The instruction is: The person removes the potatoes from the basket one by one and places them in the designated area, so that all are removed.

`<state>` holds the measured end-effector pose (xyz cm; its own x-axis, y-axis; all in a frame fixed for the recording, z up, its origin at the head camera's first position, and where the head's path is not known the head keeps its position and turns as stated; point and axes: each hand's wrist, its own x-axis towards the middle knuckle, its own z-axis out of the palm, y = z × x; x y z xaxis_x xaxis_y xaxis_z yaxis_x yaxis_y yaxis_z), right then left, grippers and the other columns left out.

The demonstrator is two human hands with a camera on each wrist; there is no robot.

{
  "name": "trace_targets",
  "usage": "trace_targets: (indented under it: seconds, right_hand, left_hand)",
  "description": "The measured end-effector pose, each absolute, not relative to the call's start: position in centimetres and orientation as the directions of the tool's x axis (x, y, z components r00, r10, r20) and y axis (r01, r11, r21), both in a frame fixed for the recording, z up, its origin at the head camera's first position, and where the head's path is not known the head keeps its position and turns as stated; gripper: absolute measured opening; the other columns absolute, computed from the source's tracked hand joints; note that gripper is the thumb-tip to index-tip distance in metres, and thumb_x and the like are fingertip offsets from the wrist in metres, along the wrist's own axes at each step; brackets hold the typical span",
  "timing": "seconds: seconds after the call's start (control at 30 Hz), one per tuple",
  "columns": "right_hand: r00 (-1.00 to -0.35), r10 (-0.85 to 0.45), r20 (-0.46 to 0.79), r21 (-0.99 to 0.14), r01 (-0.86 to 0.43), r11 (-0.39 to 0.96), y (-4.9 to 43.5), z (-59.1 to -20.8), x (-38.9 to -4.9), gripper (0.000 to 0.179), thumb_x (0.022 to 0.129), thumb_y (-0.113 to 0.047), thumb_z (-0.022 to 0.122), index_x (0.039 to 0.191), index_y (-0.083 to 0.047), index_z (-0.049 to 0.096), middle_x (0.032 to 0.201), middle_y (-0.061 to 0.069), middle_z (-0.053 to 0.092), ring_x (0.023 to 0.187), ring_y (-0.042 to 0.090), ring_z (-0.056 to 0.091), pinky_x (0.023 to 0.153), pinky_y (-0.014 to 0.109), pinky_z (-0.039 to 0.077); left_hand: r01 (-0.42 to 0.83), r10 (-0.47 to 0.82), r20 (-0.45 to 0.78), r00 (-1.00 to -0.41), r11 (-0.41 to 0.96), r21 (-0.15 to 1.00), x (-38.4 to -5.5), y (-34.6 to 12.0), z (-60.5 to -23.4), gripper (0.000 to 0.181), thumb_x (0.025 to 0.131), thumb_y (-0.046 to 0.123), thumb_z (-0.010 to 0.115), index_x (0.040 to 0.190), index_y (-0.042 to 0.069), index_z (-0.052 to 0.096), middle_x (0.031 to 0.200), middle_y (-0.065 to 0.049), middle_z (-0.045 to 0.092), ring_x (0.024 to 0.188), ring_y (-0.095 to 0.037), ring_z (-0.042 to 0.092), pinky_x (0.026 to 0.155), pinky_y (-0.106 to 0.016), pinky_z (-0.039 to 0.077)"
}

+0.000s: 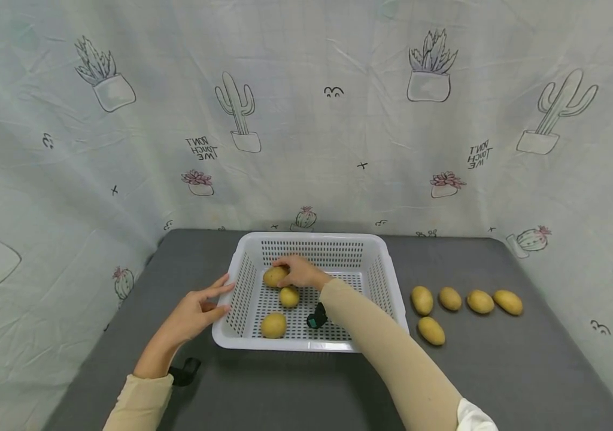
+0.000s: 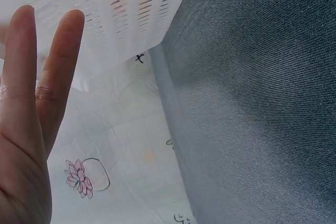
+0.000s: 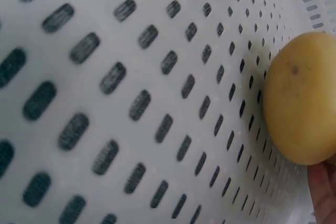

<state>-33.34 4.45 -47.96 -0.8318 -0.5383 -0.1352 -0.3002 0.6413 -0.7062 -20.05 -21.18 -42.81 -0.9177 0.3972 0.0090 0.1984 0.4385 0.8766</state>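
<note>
A white perforated plastic basket (image 1: pixel 314 345) sits on the table with three potatoes inside. My right hand (image 1: pixel 302 272) reaches into its left part and grips the potato (image 1: pixel 273 276) farthest back, fingers over it and thumb on the near side. Just in front of that hand lies a second potato (image 1: pixel 289 297), and a third potato (image 1: pixel 273 325) is near the front wall. In the right wrist view a large potato (image 3: pixel 304 98) shows beside a bit of fingertip (image 3: pixel 323 192). With fingers extended, my left hand (image 1: pixel 190 314) touches the basket's left rim.
To the right of the basket, several potatoes lie on the dark grey table (image 1: pixel 479 359): a row with one potato (image 1: pixel 481 301) in it, plus a single potato (image 1: pixel 431 331) nearer me. A curtain (image 1: pixel 306 120) printed with cacti hangs behind.
</note>
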Motion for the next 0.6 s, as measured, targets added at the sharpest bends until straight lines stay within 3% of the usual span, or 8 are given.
trace_targets:
  seconds: [0.6]
  right_hand:
    - [-0.842, -0.528, -0.11, -0.792, -0.247, 0.558, 4.7, -46.3, -33.4, 0.049, 0.078, -0.01, 0.076, 0.125, -0.014, 0.061, 0.128, 0.004, 0.058, 0.111, 0.02, 0.055, 0.093, 0.033, 0.045]
  left_hand:
    - [0.191, 0.401, -0.002, -0.916, 0.44, 0.877, -20.0, -21.4, -42.6, 0.055, 0.091, 0.012, 0.063, 0.14, -0.003, 0.043, 0.156, -0.02, 0.019, 0.099, -0.034, 0.066, 0.07, -0.025, 0.051]
